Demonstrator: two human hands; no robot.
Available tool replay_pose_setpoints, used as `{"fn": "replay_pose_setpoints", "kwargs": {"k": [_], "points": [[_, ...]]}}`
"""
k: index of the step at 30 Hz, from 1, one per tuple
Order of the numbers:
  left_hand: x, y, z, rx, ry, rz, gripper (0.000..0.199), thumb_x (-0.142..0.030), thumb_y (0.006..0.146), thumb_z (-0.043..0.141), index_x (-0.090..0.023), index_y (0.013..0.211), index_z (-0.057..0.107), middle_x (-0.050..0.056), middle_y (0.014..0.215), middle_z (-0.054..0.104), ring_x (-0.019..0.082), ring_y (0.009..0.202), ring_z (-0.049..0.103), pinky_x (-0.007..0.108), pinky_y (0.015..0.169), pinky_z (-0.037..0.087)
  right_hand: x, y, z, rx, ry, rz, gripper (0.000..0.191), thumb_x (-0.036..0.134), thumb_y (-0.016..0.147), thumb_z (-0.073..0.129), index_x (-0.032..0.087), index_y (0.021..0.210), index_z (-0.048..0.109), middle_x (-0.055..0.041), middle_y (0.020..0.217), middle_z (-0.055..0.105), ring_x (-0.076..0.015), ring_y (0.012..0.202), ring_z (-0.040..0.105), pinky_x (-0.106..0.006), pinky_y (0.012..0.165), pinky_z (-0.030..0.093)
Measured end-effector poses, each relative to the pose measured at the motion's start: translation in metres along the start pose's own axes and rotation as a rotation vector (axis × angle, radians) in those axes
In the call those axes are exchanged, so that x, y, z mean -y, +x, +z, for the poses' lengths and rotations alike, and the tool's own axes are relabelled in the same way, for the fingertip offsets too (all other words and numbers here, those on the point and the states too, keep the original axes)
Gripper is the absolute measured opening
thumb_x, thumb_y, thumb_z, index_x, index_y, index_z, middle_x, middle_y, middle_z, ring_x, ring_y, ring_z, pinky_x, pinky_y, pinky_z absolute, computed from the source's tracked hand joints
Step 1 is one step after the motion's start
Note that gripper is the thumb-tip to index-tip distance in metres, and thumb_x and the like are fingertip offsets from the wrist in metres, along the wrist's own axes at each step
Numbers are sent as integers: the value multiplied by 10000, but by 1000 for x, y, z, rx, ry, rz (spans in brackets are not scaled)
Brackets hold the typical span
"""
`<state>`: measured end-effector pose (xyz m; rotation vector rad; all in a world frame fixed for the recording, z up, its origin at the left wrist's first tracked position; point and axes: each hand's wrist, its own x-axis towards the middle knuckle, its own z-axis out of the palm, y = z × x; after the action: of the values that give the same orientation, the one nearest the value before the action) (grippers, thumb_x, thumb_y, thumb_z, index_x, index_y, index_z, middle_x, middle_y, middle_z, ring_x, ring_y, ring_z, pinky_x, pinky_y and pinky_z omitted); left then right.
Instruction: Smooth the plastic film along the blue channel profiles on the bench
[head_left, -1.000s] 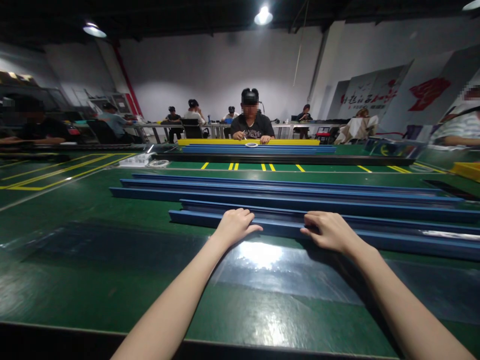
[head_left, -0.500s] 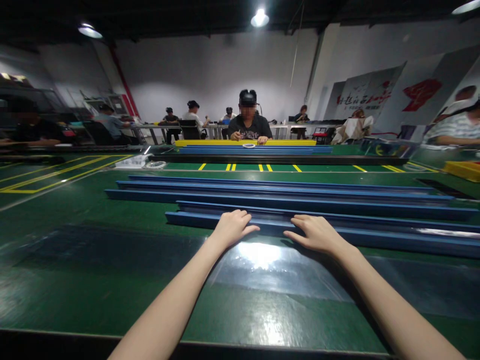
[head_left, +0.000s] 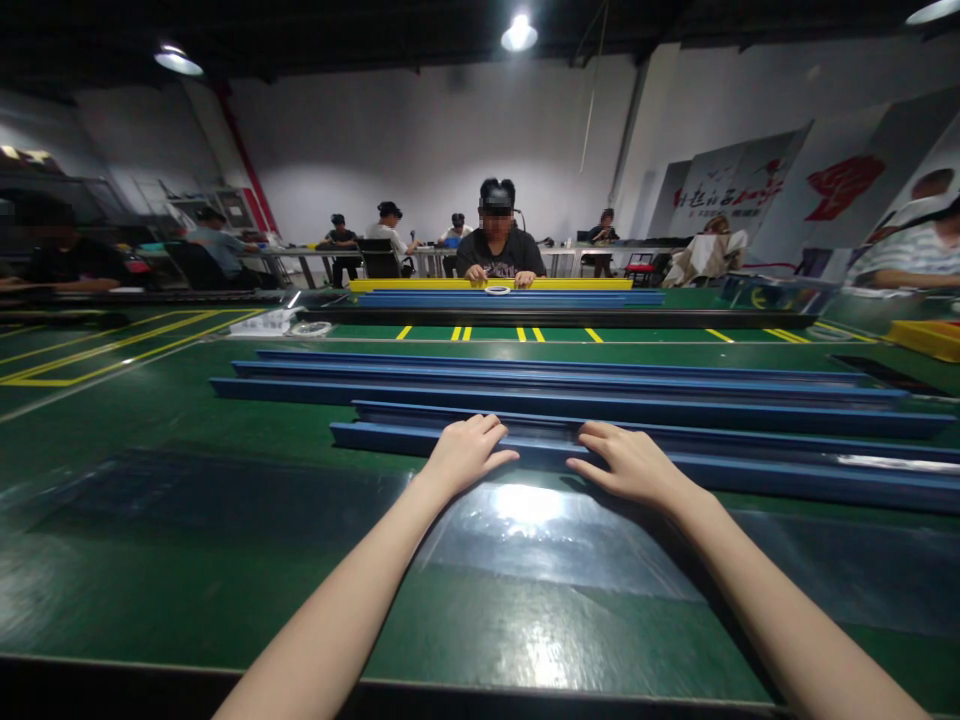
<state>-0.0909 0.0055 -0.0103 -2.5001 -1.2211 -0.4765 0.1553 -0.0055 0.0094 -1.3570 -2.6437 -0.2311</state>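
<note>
A long blue channel-shaped profile [head_left: 720, 462] lies across the green table in front of me, its open side up. My left hand [head_left: 469, 448] is closed over its near wall, fingers reaching inside and thumb on the outer side. My right hand [head_left: 626, 460] grips the same wall a short way to the right, with its fingertips in the channel. What the fingertips touch inside is hard to make out. A shiny clear strip [head_left: 900, 463] shows in the channel towards its right end. On the near side, a clear plastic sheet [head_left: 540, 560] lies flat beneath my wrists.
More blue profiles [head_left: 525, 400] lie parallel just beyond. Farther back are a black bar [head_left: 540, 319], a coil [head_left: 309, 329] and a yellow profile [head_left: 420, 285], where a co-worker [head_left: 499, 245] sits. A yellow tray [head_left: 926, 340] stands at right.
My fingers have shifted very slightly, the right ones blurred by motion. The profile stays in place. Across the table, the co-worker's hand has lowered to the yellow profile.
</note>
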Motion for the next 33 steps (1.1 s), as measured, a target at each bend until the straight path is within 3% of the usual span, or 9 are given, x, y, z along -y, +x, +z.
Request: {"fn": "replay_pose_setpoints", "kwargs": {"k": [33], "points": [[-1,0,0,-4,-41,-79,399,-537,798,389,-185,905,544,20,924,599,154,846,546,244,698,405,5,3,-2,-19,66,-22,435,451,842,295,162,949,603,-95,986,596,-188,914,533,-290,755,408]]}}
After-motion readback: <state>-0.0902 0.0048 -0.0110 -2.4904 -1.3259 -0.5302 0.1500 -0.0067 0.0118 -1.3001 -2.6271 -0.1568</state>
